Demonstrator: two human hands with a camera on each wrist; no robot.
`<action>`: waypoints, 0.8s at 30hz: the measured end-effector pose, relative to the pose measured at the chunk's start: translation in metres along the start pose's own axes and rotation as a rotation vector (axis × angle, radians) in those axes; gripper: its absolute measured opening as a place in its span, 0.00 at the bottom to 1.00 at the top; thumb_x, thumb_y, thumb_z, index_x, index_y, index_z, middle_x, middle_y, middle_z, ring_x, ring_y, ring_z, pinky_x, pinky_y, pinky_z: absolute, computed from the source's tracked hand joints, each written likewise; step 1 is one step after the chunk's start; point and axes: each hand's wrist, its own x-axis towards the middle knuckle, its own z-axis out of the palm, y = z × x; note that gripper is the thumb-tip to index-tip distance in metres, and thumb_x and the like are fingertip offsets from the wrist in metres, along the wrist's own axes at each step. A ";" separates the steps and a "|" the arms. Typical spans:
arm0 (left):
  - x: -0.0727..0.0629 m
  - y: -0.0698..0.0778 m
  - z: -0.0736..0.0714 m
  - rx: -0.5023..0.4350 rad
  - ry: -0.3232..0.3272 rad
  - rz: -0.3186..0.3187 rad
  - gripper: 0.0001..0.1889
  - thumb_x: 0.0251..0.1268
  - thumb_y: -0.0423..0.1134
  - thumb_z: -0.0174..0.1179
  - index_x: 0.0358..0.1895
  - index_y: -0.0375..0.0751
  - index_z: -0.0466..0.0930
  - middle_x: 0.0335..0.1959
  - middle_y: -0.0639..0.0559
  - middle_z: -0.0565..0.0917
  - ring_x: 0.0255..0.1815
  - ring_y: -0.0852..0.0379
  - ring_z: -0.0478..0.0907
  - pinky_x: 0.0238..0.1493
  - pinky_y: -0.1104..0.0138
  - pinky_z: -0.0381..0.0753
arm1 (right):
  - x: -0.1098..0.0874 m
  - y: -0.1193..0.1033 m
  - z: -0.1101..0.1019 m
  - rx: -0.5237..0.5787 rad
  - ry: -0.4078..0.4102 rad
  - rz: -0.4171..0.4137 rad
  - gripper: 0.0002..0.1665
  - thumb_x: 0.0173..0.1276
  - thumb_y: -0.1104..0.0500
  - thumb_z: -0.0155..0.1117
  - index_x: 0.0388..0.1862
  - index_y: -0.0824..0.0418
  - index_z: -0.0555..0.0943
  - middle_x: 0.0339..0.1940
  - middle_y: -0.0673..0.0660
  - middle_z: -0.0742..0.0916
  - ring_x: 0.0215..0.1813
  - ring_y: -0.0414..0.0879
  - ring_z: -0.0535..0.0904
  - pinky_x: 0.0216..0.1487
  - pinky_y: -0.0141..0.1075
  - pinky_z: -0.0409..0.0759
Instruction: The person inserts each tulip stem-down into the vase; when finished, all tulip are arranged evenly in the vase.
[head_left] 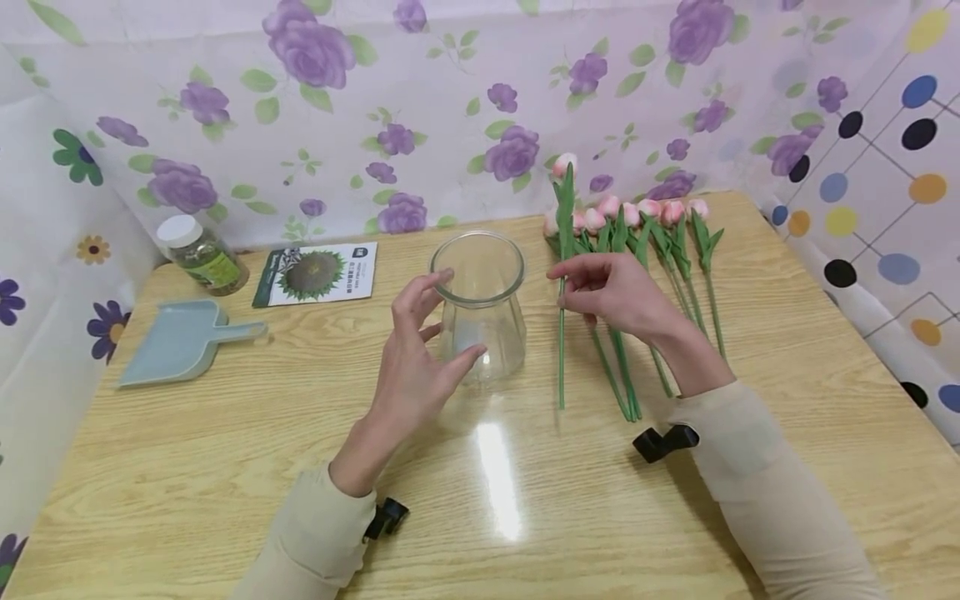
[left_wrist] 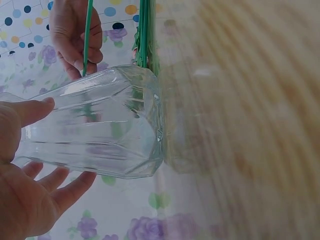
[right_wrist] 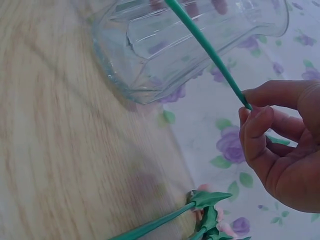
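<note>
A clear glass vase (head_left: 483, 333) with a wide rim stands upright on the wooden table. My left hand (head_left: 416, 358) curves round its left side, an index fingertip at the rim and the thumb across the front. The left wrist view shows the faceted vase (left_wrist: 100, 130) between thumb and fingers. To the right of the vase, my right hand (head_left: 618, 296) pinches an artificial pink tulip (head_left: 566, 208) by its green stem, bloom upward. The lower stem (right_wrist: 210, 52) crosses in front of the glass in the right wrist view. More pink tulips (head_left: 675, 212) lie in a row beyond that hand.
At the left lie a light blue dustpan (head_left: 176, 342) and a printed card (head_left: 318, 273) with a plant picture. A white-capped jar (head_left: 202, 254) stands behind the dustpan. Flowered cloth (head_left: 450, 108) hangs along the back edge of the table (head_left: 247, 467).
</note>
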 end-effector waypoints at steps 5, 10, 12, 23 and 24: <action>-0.001 0.000 0.000 0.004 0.005 0.005 0.53 0.55 0.25 0.78 0.75 0.50 0.48 0.79 0.44 0.69 0.76 0.38 0.74 0.57 0.41 0.88 | 0.000 -0.002 0.000 0.074 0.023 0.007 0.22 0.73 0.68 0.67 0.64 0.65 0.82 0.38 0.54 0.85 0.27 0.43 0.76 0.28 0.34 0.79; 0.000 -0.001 0.001 -0.005 -0.007 0.008 0.53 0.54 0.24 0.78 0.75 0.50 0.48 0.79 0.44 0.69 0.76 0.38 0.74 0.57 0.42 0.88 | -0.004 -0.005 -0.002 0.104 0.075 -0.014 0.20 0.71 0.67 0.71 0.61 0.62 0.84 0.36 0.52 0.86 0.24 0.43 0.74 0.25 0.33 0.76; 0.000 -0.001 0.001 -0.008 -0.012 0.006 0.54 0.54 0.24 0.78 0.75 0.50 0.48 0.80 0.44 0.69 0.76 0.38 0.74 0.57 0.42 0.88 | -0.006 -0.007 -0.003 0.112 0.091 -0.029 0.19 0.71 0.66 0.72 0.60 0.60 0.85 0.35 0.51 0.86 0.23 0.44 0.72 0.25 0.34 0.75; 0.000 0.001 0.000 0.001 -0.012 0.002 0.54 0.54 0.24 0.79 0.76 0.50 0.47 0.80 0.45 0.69 0.76 0.39 0.74 0.56 0.42 0.88 | -0.012 -0.018 -0.007 0.161 0.122 -0.077 0.17 0.71 0.65 0.73 0.57 0.55 0.87 0.34 0.50 0.86 0.22 0.44 0.73 0.26 0.34 0.76; 0.000 0.001 0.000 0.002 -0.012 0.001 0.54 0.54 0.25 0.79 0.76 0.50 0.47 0.80 0.45 0.69 0.76 0.39 0.74 0.56 0.42 0.88 | -0.012 -0.019 -0.007 0.166 0.129 -0.080 0.17 0.71 0.66 0.73 0.57 0.55 0.87 0.34 0.50 0.86 0.22 0.44 0.73 0.26 0.35 0.76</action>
